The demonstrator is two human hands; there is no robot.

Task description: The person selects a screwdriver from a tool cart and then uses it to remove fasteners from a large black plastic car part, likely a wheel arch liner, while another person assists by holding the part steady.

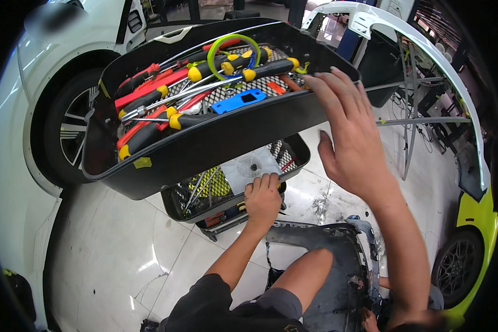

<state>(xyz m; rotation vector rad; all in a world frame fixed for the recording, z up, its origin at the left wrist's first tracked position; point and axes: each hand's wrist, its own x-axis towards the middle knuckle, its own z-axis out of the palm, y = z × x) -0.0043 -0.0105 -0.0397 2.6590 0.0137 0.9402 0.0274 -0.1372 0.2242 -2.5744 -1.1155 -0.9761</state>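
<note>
Hands: we have them apart, the left one lower and the right one higher.
Left hand (pixel 263 198): we curl its fingers over the near rim of the lower tool tray (pixel 218 207).
Right hand (pixel 348 133): we hold it open at the right end of the upper tool tray (pixel 205 141), thumb away from the fingers; whether the fingertips press on the rim, we cannot tell.
Upper tray contents: left of our right hand we see black-and-yellow-handled tools (pixel 274 67), a blue tool (pixel 239 101) and a yellow-green ring (pixel 212 58), heaped over metal mesh.
Lower tray contents: just beyond our left hand lies a translucent plastic panel (pixel 240 171); metal rods (pixel 195 191) lie to its left.
Floor: a large dark moulded panel (pixel 326 282) lies below and between our hands, near our bent knee.
Vehicles: well left of both hands stands a white car (pixel 102 27) with a dark-tyred wheel (pixel 72 130); far right of our right hand, a yellow-green car (pixel 473 221).
Bumper: a white one (pixel 365 25) arches beyond our right hand.
</note>
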